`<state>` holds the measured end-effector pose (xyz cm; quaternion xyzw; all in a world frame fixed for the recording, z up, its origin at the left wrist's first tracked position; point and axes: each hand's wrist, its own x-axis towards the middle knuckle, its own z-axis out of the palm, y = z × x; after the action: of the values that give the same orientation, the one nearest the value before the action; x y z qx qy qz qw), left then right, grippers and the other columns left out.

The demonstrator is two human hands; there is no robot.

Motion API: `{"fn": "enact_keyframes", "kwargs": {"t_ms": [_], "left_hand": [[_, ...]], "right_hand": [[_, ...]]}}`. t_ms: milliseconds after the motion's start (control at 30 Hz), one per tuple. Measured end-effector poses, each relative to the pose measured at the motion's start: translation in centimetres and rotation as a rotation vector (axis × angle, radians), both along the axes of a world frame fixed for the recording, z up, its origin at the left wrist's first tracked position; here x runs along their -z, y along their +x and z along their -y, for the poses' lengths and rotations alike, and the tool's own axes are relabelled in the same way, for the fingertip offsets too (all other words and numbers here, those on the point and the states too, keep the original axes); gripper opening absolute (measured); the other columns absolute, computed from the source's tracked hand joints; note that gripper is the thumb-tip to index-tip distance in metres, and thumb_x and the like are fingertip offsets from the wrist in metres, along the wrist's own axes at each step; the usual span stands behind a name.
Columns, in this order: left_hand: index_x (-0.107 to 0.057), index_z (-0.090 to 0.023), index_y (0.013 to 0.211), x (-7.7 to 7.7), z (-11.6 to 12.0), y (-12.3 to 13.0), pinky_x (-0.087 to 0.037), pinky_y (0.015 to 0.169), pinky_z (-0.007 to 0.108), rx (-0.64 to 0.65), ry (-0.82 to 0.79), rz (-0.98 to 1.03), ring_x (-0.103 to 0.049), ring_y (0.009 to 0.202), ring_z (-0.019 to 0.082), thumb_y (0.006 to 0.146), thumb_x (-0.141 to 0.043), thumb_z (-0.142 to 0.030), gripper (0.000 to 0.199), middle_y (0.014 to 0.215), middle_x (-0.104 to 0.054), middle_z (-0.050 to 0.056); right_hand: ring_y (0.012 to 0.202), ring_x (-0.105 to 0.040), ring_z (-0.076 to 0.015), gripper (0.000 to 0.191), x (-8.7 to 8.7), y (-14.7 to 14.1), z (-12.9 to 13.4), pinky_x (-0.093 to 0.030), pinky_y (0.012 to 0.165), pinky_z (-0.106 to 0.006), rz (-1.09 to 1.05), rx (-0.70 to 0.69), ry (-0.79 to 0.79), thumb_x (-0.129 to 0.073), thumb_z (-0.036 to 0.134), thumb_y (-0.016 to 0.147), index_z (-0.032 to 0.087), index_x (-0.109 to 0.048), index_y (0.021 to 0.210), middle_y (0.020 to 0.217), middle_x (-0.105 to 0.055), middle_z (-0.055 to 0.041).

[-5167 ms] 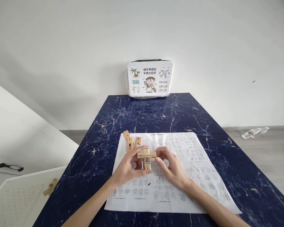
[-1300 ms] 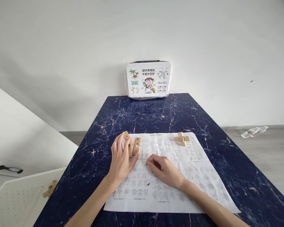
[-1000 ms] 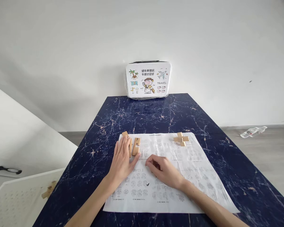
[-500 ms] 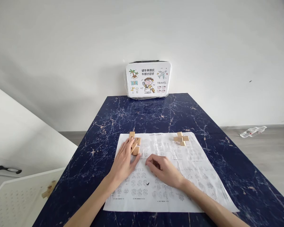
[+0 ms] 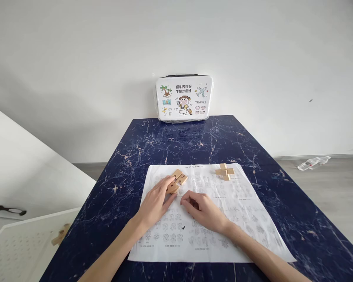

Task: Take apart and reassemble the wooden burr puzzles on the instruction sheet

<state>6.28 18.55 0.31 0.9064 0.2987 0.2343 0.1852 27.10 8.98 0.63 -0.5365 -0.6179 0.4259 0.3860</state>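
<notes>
My left hand (image 5: 157, 197) is closed around numbered wooden puzzle pieces (image 5: 179, 179) at the upper left of the printed sheet. The numbers 2 and 3 show on notched light-wood bars; my fingers cover their near left part. Lower and to the right, my right hand (image 5: 204, 209) rests on the paper with its fingers curled in, and nothing shows in it. Both hands lie on the white instruction sheet (image 5: 223, 250), covered with small line drawings. An interlocked wooden cross puzzle (image 5: 224, 171) sits at the sheet's upper right, apart from both hands.
The sheet lies on a dark blue marbled table (image 5: 188, 145). At the far edge, a white cartoon-printed case (image 5: 184, 98) leans on the wall. A white perforated surface (image 5: 20, 243) with a wooden piece (image 5: 60, 235) is at lower left. A clear bottle (image 5: 313, 163) lies on the floor at right.
The puzzle pieces under my left hand have turned clockwise, their far end swinging right. The left fingers have bent in around them. My right hand has stayed in place.
</notes>
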Motion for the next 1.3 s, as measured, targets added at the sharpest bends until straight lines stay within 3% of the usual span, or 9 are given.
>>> {"fn": "enact_keyframes", "kwargs": {"t_ms": [267, 433, 533, 633, 733, 833, 933, 1067, 1300], "left_hand": [[-0.040, -0.033, 0.159, 0.0, 0.1, -0.1, -0.060, 0.111, 0.054, 0.086, -0.005, -0.044, -0.058, 0.145, 0.032, 0.111, -0.055, -0.036, 0.050, 0.159, -0.057, 0.010], [-0.033, -0.035, 0.162, -1.0, 0.6, 0.1, -0.056, 0.115, 0.055, 0.154, -0.007, -0.048, -0.055, 0.148, 0.030, 0.112, -0.052, -0.035, 0.053, 0.162, -0.054, 0.009], [-0.032, -0.034, 0.161, -1.2, 0.7, 0.2, -0.056, 0.114, 0.056, 0.116, 0.030, -0.018, -0.055, 0.147, 0.032, 0.111, -0.054, -0.036, 0.055, 0.164, -0.051, 0.011], [-0.039, -0.029, 0.155, -1.0, 0.6, 0.1, -0.058, 0.107, 0.054, 0.011, 0.084, 0.013, -0.063, 0.135, 0.034, 0.106, -0.062, -0.042, 0.055, 0.151, -0.058, 0.014], [-0.050, -0.024, 0.137, -0.5, 0.3, 0.1, -0.061, 0.091, 0.047, -0.076, 0.096, 0.028, -0.071, 0.108, 0.029, 0.108, -0.057, -0.043, 0.035, 0.130, -0.065, 0.013], [-0.054, -0.021, 0.116, -0.2, 0.1, 0.1, -0.058, 0.083, 0.044, -0.128, 0.114, -0.005, -0.069, 0.090, 0.025, 0.112, -0.048, -0.040, 0.020, 0.105, -0.068, 0.008], [-0.054, -0.021, 0.103, -0.2, 0.1, 0.2, -0.054, 0.079, 0.043, -0.147, 0.138, -0.046, -0.066, 0.080, 0.024, 0.113, -0.046, -0.042, 0.025, 0.089, -0.066, 0.004], [-0.055, -0.021, 0.092, -0.4, 0.1, 0.3, -0.051, 0.078, 0.041, -0.115, 0.150, -0.076, -0.065, 0.080, 0.023, 0.113, -0.045, -0.045, 0.033, 0.086, -0.067, 0.004], [-0.056, -0.021, 0.078, -0.6, 0.0, 0.4, -0.049, 0.074, 0.038, -0.089, 0.177, -0.100, -0.061, 0.077, 0.022, 0.112, -0.045, -0.050, 0.046, 0.082, -0.063, 0.004]], "right_hand": [[0.057, -0.042, -0.0130, 0.022, 0.3, 0.0, -0.1, -0.036, 0.056, -0.029, 0.030, 0.004, 0.044, -0.050, 0.031, 0.106, 0.022, -0.063, 0.090, 0.066, -0.052, 0.0043], [0.058, -0.047, -0.0141, 0.022, 0.3, 0.0, -0.1, -0.039, 0.056, -0.029, 0.026, 0.014, 0.060, -0.051, 0.032, 0.106, 0.022, -0.063, 0.090, 0.068, -0.055, 0.0030], [0.058, -0.048, -0.0148, 0.025, 0.3, 0.0, 0.1, -0.040, 0.056, -0.030, -0.015, 0.029, 0.071, -0.050, 0.035, 0.107, 0.022, -0.063, 0.090, 0.067, -0.056, 0.0026], [0.061, -0.050, -0.0155, 0.025, 0.4, 0.1, 0.2, -0.042, 0.056, -0.030, -0.045, 0.081, 0.119, -0.049, 0.036, 0.108, 0.022, -0.064, 0.093, 0.074, -0.060, 0.0000], [0.071, -0.057, -0.0175, 0.018, 0.4, 0.1, 0.2, -0.046, 0.059, -0.030, -0.052, 0.134, 0.196, -0.053, 0.034, 0.106, 0.023, -0.065, 0.098, 0.090, -0.066, -0.0042], [0.081, -0.061, -0.0200, 0.011, 0.4, 0.1, 0.1, -0.053, 0.065, -0.033, -0.041, 0.162, 0.250, -0.055, 0.030, 0.104, 0.025, -0.064, 0.103, 0.107, -0.068, -0.0076], [0.086, -0.062, -0.0228, 0.013, 0.6, 0.0, -0.1, -0.057, 0.075, -0.040, 0.020, 0.216, 0.292, -0.055, 0.027, 0.102, 0.026, -0.064, 0.112, 0.113, -0.067, -0.0099], [0.088, -0.061, -0.0252, 0.016, 1.0, 0.1, -0.1, -0.057, 0.081, -0.046, 0.053, 0.260, 0.310, -0.056, 0.027, 0.102, 0.026, -0.064, 0.116, 0.114, -0.066, -0.0113], [0.089, -0.061, -0.0251, 0.012, 1.3, 0.1, -0.3, -0.056, 0.081, -0.044, 0.022, 0.266, 0.301, -0.055, 0.027, 0.103, 0.025, -0.064, 0.110, 0.112, -0.065, -0.0112]]}}
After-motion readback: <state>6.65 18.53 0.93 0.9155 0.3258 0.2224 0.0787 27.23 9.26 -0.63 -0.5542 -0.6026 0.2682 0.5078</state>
